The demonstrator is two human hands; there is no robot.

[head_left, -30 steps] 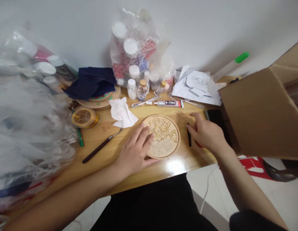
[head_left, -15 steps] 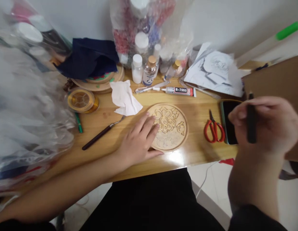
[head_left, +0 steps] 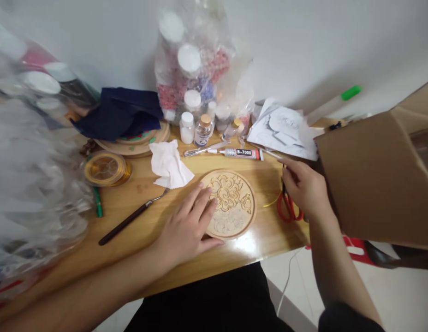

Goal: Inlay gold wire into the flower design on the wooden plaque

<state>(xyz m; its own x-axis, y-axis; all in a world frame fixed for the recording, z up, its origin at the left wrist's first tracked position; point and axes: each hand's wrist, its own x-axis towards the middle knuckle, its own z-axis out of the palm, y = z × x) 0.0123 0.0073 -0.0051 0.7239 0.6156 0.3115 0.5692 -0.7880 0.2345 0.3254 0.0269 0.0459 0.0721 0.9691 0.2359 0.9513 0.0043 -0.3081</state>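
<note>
My left hand (head_left: 188,226) lies with fingers spread over the left side of a round wooden disc (head_left: 246,226). Gold wire outlines a raised flower on its upper part, and pencil lines show below. To the right, my right hand (head_left: 306,186) is over the red-handled scissors (head_left: 286,208), its fingers bent together. Whatever they hold, if anything, is hidden. A short piece of gold wire (head_left: 270,203) shows just left of the scissors. Below my left hand's side, a dark-handled tool with a thin metal tip (head_left: 127,223) lies on the wood.
Behind the disc lie a B-7000 glue tube (head_left: 244,153), tweezers (head_left: 200,150) and a white tissue (head_left: 170,166). Small bottles (head_left: 203,131) stand farther back. A gold wire spool (head_left: 106,168) is at left; a cardboard box (head_left: 369,184) bounds the right side.
My right hand has come down and left to the scissors; the black stick it held no longer shows. A gold wire piece now appears there. My view has shifted; my left hand stays on the disc.
</note>
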